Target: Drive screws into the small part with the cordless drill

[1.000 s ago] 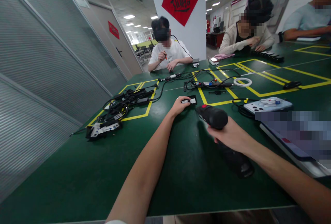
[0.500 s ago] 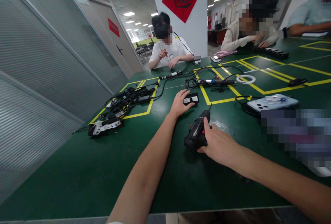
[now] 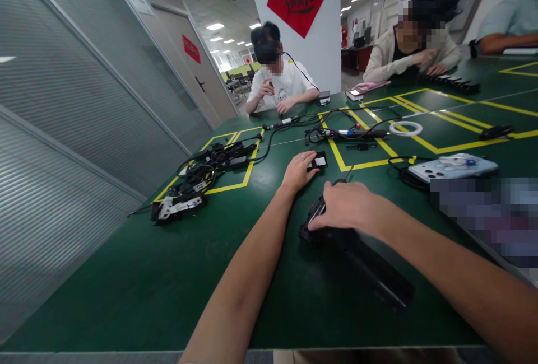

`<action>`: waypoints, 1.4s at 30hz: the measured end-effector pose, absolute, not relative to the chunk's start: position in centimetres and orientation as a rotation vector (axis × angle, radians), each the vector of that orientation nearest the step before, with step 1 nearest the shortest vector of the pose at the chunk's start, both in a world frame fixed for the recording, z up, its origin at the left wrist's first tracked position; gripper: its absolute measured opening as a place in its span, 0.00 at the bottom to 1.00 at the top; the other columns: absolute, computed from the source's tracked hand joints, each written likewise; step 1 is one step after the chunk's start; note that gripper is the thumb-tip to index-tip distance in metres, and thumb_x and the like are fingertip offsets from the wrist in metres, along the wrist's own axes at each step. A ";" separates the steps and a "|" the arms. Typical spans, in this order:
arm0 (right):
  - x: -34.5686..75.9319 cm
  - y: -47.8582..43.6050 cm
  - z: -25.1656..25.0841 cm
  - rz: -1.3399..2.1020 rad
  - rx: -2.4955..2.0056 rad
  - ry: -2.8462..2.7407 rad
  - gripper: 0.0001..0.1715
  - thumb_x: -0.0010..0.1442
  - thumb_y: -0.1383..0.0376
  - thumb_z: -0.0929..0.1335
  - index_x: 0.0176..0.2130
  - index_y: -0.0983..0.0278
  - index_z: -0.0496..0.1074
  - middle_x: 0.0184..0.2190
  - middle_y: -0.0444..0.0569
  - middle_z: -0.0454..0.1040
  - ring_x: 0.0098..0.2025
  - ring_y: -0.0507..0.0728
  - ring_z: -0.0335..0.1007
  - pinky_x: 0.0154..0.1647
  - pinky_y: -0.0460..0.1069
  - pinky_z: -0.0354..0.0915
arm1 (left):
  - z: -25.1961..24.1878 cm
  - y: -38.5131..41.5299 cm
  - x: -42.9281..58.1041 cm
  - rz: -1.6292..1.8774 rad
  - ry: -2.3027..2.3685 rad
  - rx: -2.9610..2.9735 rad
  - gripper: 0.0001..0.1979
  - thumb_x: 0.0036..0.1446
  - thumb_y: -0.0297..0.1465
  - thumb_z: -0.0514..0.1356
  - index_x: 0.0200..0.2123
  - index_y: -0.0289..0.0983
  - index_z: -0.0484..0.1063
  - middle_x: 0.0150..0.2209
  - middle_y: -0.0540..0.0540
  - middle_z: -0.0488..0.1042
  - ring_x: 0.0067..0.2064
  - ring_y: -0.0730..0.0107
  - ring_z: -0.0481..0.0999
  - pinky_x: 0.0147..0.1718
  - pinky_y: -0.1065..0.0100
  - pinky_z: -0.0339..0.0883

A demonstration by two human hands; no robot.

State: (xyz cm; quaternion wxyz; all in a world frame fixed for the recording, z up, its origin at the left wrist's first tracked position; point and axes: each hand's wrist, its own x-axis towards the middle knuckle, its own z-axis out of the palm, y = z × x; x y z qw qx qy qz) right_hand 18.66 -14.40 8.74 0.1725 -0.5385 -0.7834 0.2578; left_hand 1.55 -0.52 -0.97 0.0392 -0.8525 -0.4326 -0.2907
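Observation:
A black cordless drill [image 3: 370, 269] lies on its side on the green table, bit toward the far side and handle toward the lower right. My right hand [image 3: 351, 210] grips the drill's body from above, thumb at its rear and fingers curled over the front, which they hide in part. Ahead and to the left, my left hand [image 3: 299, 171] has its thumb and fingers around the left part of a small flat black piece with a white label [image 3: 320, 161] on the table. Its exact kind does not show.
Tangled black cables [image 3: 222, 157] lie at left, near a black-and-white part [image 3: 179, 207]. A pen-like tool [image 3: 353, 133] and a white ring [image 3: 406, 128] lie beyond my hands. At right is a light-blue phone [image 3: 454, 167]. Co-workers sit across the table [image 3: 147, 280].
My right hand has shifted from the drill's side to over its body, and the drill's handle now shows at lower right. My left fingers have drawn closer together at the black piece.

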 end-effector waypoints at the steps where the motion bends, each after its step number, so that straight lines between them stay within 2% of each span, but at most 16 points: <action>1: 19.0 -13.2 8.8 0.668 -1.587 -2.218 0.40 0.36 0.49 0.77 0.45 0.66 0.74 0.40 0.62 0.77 0.48 0.69 0.71 0.46 0.55 0.63 | -1.0 -0.5 1.6 -0.899 -1.334 -2.612 0.27 0.54 0.34 0.61 0.57 0.38 0.63 0.58 0.39 0.66 0.60 0.59 0.63 0.60 0.54 0.56; 4: 19.5 -9.6 8.4 0.480 -1.668 -2.103 0.30 0.52 0.46 0.68 0.42 0.69 0.75 0.40 0.64 0.77 0.48 0.68 0.71 0.47 0.56 0.62 | -0.9 -0.7 1.7 -0.918 -1.320 -2.611 0.24 0.55 0.35 0.59 0.55 0.37 0.66 0.58 0.39 0.66 0.59 0.59 0.64 0.60 0.55 0.57; 7: 19.2 -6.7 7.1 0.441 -1.611 -1.916 0.27 0.61 0.54 0.61 0.49 0.71 0.72 0.44 0.63 0.76 0.48 0.65 0.71 0.49 0.54 0.62 | -0.6 -1.0 1.9 -0.951 -1.320 -2.578 0.22 0.56 0.37 0.58 0.54 0.37 0.67 0.57 0.39 0.67 0.59 0.59 0.64 0.60 0.56 0.56; 9: 18.7 -5.2 5.9 0.451 -1.551 -1.796 0.26 0.61 0.61 0.60 0.53 0.73 0.69 0.46 0.61 0.75 0.49 0.62 0.71 0.51 0.52 0.62 | -0.2 -1.4 2.2 -0.977 -1.320 -2.546 0.23 0.56 0.37 0.57 0.55 0.38 0.66 0.58 0.39 0.65 0.60 0.58 0.62 0.60 0.55 0.55; 12: 17.7 -3.3 4.2 0.482 -1.369 -1.828 0.35 0.55 0.68 0.63 0.61 0.76 0.59 0.53 0.62 0.70 0.53 0.60 0.67 0.54 0.50 0.60 | 0.5 -1.9 2.6 -1.011 -1.273 -2.531 0.23 0.56 0.34 0.56 0.55 0.39 0.65 0.60 0.40 0.61 0.63 0.58 0.58 0.61 0.54 0.53; 14: 17.0 -2.5 3.4 0.582 -1.280 -1.865 0.35 0.54 0.70 0.62 0.60 0.75 0.60 0.56 0.61 0.67 0.56 0.59 0.65 0.56 0.50 0.59 | 0.8 -2.3 2.7 -1.022 -1.234 -2.538 0.22 0.56 0.33 0.55 0.55 0.39 0.66 0.60 0.40 0.61 0.62 0.58 0.58 0.61 0.55 0.53; 17: 16.3 -1.9 2.8 0.637 -1.206 -1.842 0.33 0.54 0.73 0.60 0.59 0.73 0.62 0.55 0.59 0.69 0.53 0.57 0.67 0.56 0.49 0.60 | 1.1 -2.4 2.6 -1.014 -1.230 -2.544 0.22 0.56 0.31 0.55 0.55 0.39 0.66 0.59 0.39 0.61 0.62 0.57 0.59 0.60 0.55 0.54; 22: 16.9 -2.2 3.0 0.504 -1.301 -1.729 0.28 0.59 0.71 0.56 0.57 0.69 0.65 0.46 0.56 0.75 0.48 0.58 0.71 0.50 0.50 0.63 | 0.0 -1.5 1.6 -1.012 -1.370 -2.520 0.30 0.50 0.34 0.63 0.57 0.40 0.63 0.61 0.39 0.58 0.63 0.53 0.56 0.61 0.52 0.53; 26: 18.2 -2.9 3.1 0.353 -1.471 -1.879 0.24 0.60 0.69 0.57 0.52 0.63 0.71 0.47 0.54 0.75 0.50 0.61 0.70 0.51 0.52 0.61 | -1.3 -0.3 0.9 -1.078 -1.533 -2.607 0.20 0.53 0.30 0.60 0.51 0.41 0.70 0.52 0.42 0.66 0.54 0.61 0.67 0.56 0.59 0.61; 31: 18.9 -3.3 2.6 0.302 -1.614 -2.063 0.25 0.58 0.63 0.64 0.55 0.62 0.67 0.46 0.58 0.75 0.48 0.66 0.71 0.46 0.54 0.63 | -1.2 0.1 0.9 -1.298 -1.569 -2.671 0.17 0.53 0.31 0.60 0.47 0.37 0.73 0.42 0.44 0.71 0.45 0.66 0.71 0.49 0.63 0.65; 34: 19.1 -3.2 2.4 0.296 -1.642 -2.056 0.21 0.59 0.59 0.65 0.51 0.62 0.69 0.44 0.58 0.76 0.46 0.65 0.71 0.43 0.54 0.62 | -0.9 -0.1 1.1 -1.355 -1.570 -2.749 0.17 0.52 0.33 0.61 0.47 0.37 0.74 0.41 0.44 0.71 0.42 0.67 0.72 0.46 0.65 0.66; 42: 19.5 -3.9 2.8 0.215 -1.468 -1.995 0.17 0.62 0.59 0.62 0.48 0.61 0.71 0.37 0.53 0.76 0.39 0.60 0.72 0.37 0.49 0.60 | -0.9 0.0 1.4 -1.476 -1.673 -2.781 0.21 0.47 0.40 0.65 0.44 0.36 0.75 0.40 0.45 0.74 0.40 0.65 0.74 0.42 0.64 0.67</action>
